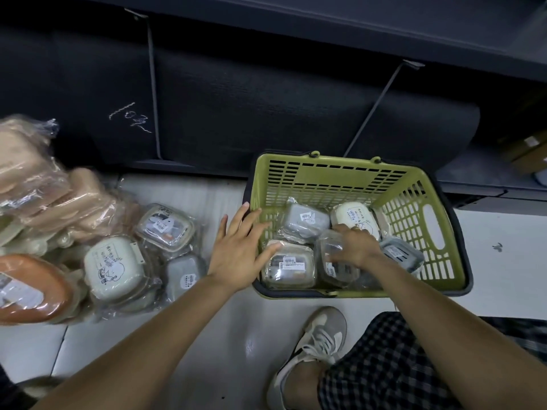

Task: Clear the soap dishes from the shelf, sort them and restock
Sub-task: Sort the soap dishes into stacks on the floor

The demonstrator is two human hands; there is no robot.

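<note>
Head view: shelf [266, 93] cleared, sorting underway; right hand [353, 247] grips clear dish [334, 258] in basket [414, 208], left hand [236, 250] spread flat at its rim.

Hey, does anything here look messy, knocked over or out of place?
Mostly the loose heap of wrapped soap dishes on the floor left of the green basket: they overlap at odd angles, unsorted. Those in the basket are jumbled too. Nothing looks spilled or broken.

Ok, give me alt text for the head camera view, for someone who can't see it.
The right hand grips a clear soap dish inside a green basket of wrapped dishes, while the left hand reaches in, open. More wrapped dishes lie piled on the floor to the left.
</note>
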